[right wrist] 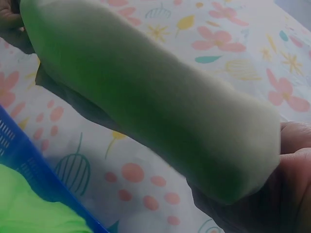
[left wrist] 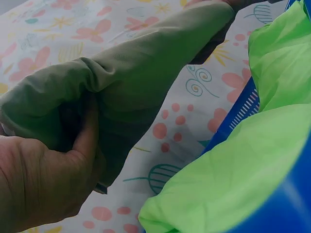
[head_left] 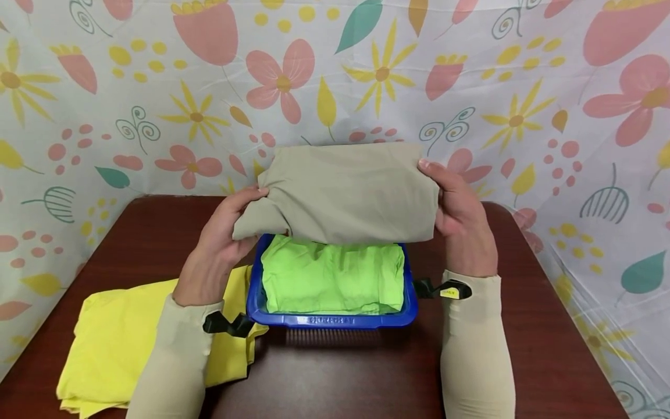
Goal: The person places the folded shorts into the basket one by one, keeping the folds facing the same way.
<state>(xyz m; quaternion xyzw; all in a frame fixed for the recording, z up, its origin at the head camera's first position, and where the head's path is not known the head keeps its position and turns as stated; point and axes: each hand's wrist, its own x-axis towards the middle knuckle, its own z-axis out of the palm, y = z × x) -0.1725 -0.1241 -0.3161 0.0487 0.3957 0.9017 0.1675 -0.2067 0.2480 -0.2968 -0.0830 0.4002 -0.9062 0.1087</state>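
Observation:
A folded grey-beige cloth is held up between both hands, above the far side of a blue plastic basket. My left hand grips its left end, thumb on top; in the left wrist view that end sags into folds around the thumb. At the opposite end, my right hand pinches the cloth with the thumb over its upper edge and the other fingers behind, mostly hidden. Inside the basket lies a folded bright green cloth, its far part covered by the grey one in the head view.
A folded yellow cloth lies on the dark wooden table left of the basket, partly under my left forearm. Black straps hang at both wrists. Behind the table rises a floral-patterned sheet.

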